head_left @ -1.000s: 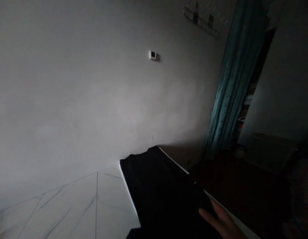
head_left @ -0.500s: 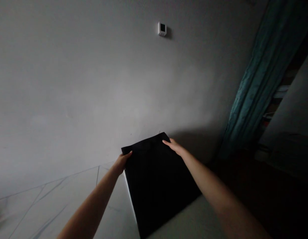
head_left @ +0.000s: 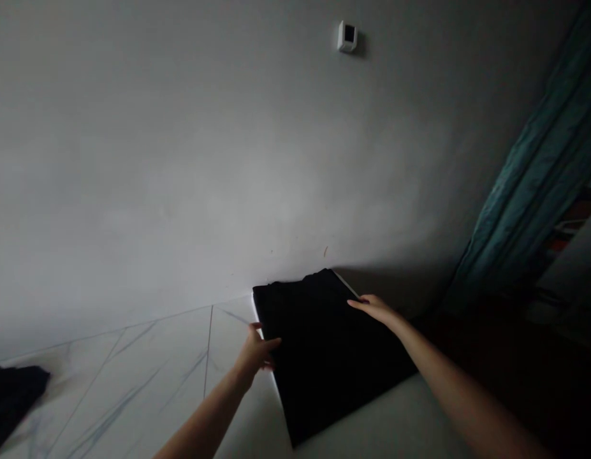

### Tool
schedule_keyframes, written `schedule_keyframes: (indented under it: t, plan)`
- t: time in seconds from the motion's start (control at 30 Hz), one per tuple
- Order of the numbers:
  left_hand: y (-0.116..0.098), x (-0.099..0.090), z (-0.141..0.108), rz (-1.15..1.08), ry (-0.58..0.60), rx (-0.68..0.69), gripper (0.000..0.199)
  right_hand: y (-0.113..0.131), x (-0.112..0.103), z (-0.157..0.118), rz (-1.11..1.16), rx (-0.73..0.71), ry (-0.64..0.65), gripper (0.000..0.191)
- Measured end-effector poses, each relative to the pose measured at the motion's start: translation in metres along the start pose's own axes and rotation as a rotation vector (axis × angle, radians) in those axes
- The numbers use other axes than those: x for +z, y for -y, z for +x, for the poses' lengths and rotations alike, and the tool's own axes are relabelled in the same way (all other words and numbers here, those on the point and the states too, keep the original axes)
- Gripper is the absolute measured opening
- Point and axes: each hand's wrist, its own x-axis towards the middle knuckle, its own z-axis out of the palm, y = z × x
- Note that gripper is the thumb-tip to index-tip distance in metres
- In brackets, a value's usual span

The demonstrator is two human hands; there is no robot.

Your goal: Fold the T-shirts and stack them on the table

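A black cloth (head_left: pixel 333 350) lies spread flat, its far edge close to the wall and slightly rumpled. A thin white edge shows from under it along the left side and at the far right corner; what bears it is mostly hidden. At the cloth's left edge is my left hand (head_left: pixel 254 354), thumb on top and the fingers around the side. My right hand (head_left: pixel 374 307) grips the right edge near the far corner, thumb over the cloth, the other fingers partly hidden beneath.
A pale wall (head_left: pixel 180 191) rises behind, carrying a small white device (head_left: pixel 347 37). White marble-patterned tiles (head_left: pixel 146 370) extend leftward, with another dark cloth (head_left: pixel 13 401) at the far left. A teal curtain (head_left: pixel 529 172) hangs at the right, beside deep shadow.
Both hands have slid back from the cloth's far corners, down along its sides toward me. The far edge has come down by the wall. The view has turned left.
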Motion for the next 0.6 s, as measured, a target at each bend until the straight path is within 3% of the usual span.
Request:
schedule_keyframes:
  t: [0.13, 0.27, 0.47, 0.6]
  plan:
    - [0.022, 0.014, -0.047, 0.049, 0.108, 0.071, 0.071, -0.031, -0.011, -0.046, 0.061, 0.056, 0.018, 0.031]
    - [0.034, 0.023, -0.073, 0.091, 0.138, 0.158, 0.058, -0.042, -0.004, -0.079, 0.099, 0.109, -0.086, 0.029]
    - [0.035, 0.029, -0.077, 0.108, 0.063, 0.154, 0.040, -0.015, 0.003, -0.107, -0.123, 0.073, -0.251, 0.014]
    - [0.039, 0.032, -0.089, 0.123, 0.032, 0.179, 0.041, 0.005, 0.013, -0.119, -0.406, -0.007, -0.319, 0.024]
